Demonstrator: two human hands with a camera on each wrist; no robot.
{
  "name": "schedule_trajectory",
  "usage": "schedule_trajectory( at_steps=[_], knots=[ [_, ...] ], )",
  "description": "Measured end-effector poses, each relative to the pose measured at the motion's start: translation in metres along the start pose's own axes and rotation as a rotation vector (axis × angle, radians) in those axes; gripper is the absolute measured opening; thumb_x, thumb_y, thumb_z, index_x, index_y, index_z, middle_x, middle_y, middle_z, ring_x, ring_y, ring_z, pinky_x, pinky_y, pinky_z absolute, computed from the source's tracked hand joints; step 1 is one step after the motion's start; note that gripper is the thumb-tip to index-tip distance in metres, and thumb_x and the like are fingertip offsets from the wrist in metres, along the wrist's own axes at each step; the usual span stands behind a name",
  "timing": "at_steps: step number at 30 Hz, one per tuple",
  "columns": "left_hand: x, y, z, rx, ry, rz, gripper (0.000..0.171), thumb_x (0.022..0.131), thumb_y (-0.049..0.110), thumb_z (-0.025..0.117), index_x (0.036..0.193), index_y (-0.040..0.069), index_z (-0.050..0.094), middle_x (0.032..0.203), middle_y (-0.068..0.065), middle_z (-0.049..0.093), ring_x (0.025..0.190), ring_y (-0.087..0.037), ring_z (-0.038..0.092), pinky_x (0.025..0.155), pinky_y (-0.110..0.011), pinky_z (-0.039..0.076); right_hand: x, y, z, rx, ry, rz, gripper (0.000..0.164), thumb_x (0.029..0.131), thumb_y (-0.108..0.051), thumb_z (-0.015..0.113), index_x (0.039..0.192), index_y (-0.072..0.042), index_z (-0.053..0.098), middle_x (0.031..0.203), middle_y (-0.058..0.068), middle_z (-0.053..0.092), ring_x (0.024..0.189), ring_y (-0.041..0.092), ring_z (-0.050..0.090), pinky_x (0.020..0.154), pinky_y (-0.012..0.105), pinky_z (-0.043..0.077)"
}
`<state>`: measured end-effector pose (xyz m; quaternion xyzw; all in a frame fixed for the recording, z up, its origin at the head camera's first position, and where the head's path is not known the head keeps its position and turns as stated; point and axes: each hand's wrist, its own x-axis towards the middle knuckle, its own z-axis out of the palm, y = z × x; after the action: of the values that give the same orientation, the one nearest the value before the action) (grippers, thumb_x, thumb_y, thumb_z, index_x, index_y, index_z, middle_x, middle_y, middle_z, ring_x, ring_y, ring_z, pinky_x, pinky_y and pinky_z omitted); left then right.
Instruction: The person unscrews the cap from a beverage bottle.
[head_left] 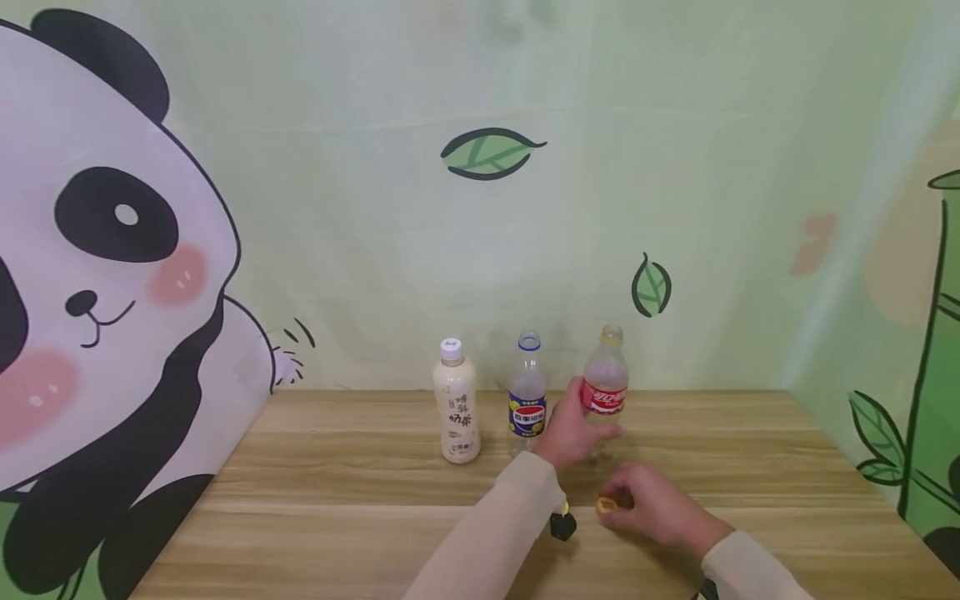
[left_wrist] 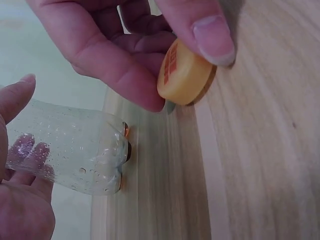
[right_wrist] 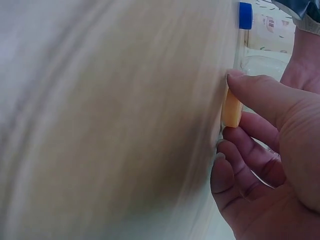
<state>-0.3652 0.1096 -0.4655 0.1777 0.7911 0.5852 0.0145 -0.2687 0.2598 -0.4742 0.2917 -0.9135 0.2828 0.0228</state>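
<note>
My left hand grips a clear, uncapped cola bottle with a red label and a yellow neck ring. In the left wrist view that bottle shows droplets inside, and its base is right at the tabletop. Thumb and fingers of my right hand pinch an orange-yellow bottle cap close over the wood, in front of the bottle. Red print marks the cap's top. The right wrist view shows the same cap edge-on between thumb and fingers.
Left of the cola bottle stands an open clear bottle with a blue Pepsi label. Further left is a white-capped milk tea bottle. A blue cap lies on the wooden table. Behind hangs a green panda-print backdrop.
</note>
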Motion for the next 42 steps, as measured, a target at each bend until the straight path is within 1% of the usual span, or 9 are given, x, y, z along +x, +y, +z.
schedule_trajectory(
  at_steps=[8,15,17,22,25,29,34,39,42],
  knots=[
    [-0.005,-0.001,-0.003,0.067,-0.012,-0.009,0.086,0.080,0.024,0.089,0.149,0.022,0.039,0.145,0.003,0.058,0.137,-0.017,0.053,0.118,-0.040,0.042,0.001,0.000,0.001,-0.007,0.002,-0.002,0.021,0.081,-0.024,0.086,0.092,-0.008,0.077,0.085,-0.006,0.068,0.078,0.002,0.058,0.067,0.023,0.052],
    [-0.013,-0.008,-0.004,0.083,-0.016,-0.043,0.098,0.077,0.032,0.091,0.155,0.024,0.032,0.156,-0.001,0.049,0.145,-0.022,0.047,0.120,-0.045,0.039,0.000,-0.001,-0.001,0.007,0.004,0.073,0.023,0.082,-0.029,0.086,0.090,-0.012,0.073,0.083,-0.006,0.065,0.076,0.003,0.055,0.065,0.023,0.049],
    [-0.017,-0.010,-0.004,0.092,-0.014,-0.050,0.097,0.077,0.035,0.091,0.155,0.026,0.032,0.158,-0.001,0.048,0.146,-0.022,0.046,0.120,-0.046,0.039,-0.001,-0.002,-0.003,0.003,0.020,0.088,0.026,0.082,-0.031,0.086,0.092,-0.011,0.072,0.084,-0.004,0.066,0.077,0.005,0.056,0.065,0.023,0.049],
    [-0.029,-0.011,-0.006,0.110,-0.006,-0.034,0.097,0.078,0.037,0.090,0.154,0.024,0.032,0.162,-0.006,0.043,0.148,-0.026,0.043,0.120,-0.049,0.039,-0.002,-0.007,-0.010,-0.024,0.050,0.089,0.038,0.082,-0.034,0.085,0.102,-0.004,0.074,0.094,0.002,0.072,0.084,0.012,0.064,0.073,0.028,0.055],
    [-0.036,-0.011,-0.008,0.117,0.000,-0.045,0.102,0.078,0.039,0.089,0.157,0.022,0.029,0.164,-0.008,0.040,0.149,-0.028,0.041,0.120,-0.050,0.039,-0.004,-0.012,-0.014,-0.023,0.059,0.105,0.040,0.082,-0.035,0.085,0.103,-0.004,0.074,0.098,0.006,0.073,0.086,0.016,0.065,0.075,0.031,0.057],
    [-0.044,-0.014,-0.011,0.117,-0.006,-0.058,0.107,0.078,0.044,0.089,0.161,0.020,0.024,0.164,-0.010,0.038,0.150,-0.030,0.040,0.119,-0.051,0.039,-0.007,-0.018,-0.020,-0.021,0.085,0.119,0.039,0.083,-0.037,0.084,0.104,-0.006,0.075,0.096,0.004,0.072,0.084,0.013,0.063,0.073,0.028,0.055],
    [-0.051,-0.018,-0.014,0.118,-0.026,-0.066,0.110,0.077,0.042,0.090,0.161,0.013,0.024,0.163,-0.015,0.038,0.149,-0.034,0.040,0.120,-0.052,0.038,-0.011,-0.023,-0.027,-0.023,0.105,0.114,0.039,0.084,-0.036,0.084,0.106,-0.005,0.075,0.094,0.003,0.070,0.082,0.013,0.063,0.070,0.027,0.055],
    [-0.059,-0.021,-0.019,0.118,-0.069,-0.096,0.110,0.078,0.040,0.090,0.161,0.011,0.024,0.164,-0.015,0.037,0.150,-0.032,0.038,0.122,-0.050,0.036,-0.013,-0.031,-0.032,-0.051,0.127,0.096,0.039,0.085,-0.034,0.083,0.106,-0.002,0.075,0.093,0.001,0.069,0.081,0.010,0.062,0.069,0.027,0.055],
    [-0.065,-0.020,-0.023,0.111,-0.099,-0.092,0.107,0.079,0.039,0.088,0.160,0.010,0.026,0.163,-0.015,0.038,0.150,-0.032,0.039,0.121,-0.049,0.037,-0.012,-0.038,-0.034,-0.053,0.137,0.105,0.036,0.087,-0.034,0.081,0.105,-0.003,0.075,0.093,0.000,0.068,0.082,0.010,0.062,0.070,0.027,0.055]
  ],
)
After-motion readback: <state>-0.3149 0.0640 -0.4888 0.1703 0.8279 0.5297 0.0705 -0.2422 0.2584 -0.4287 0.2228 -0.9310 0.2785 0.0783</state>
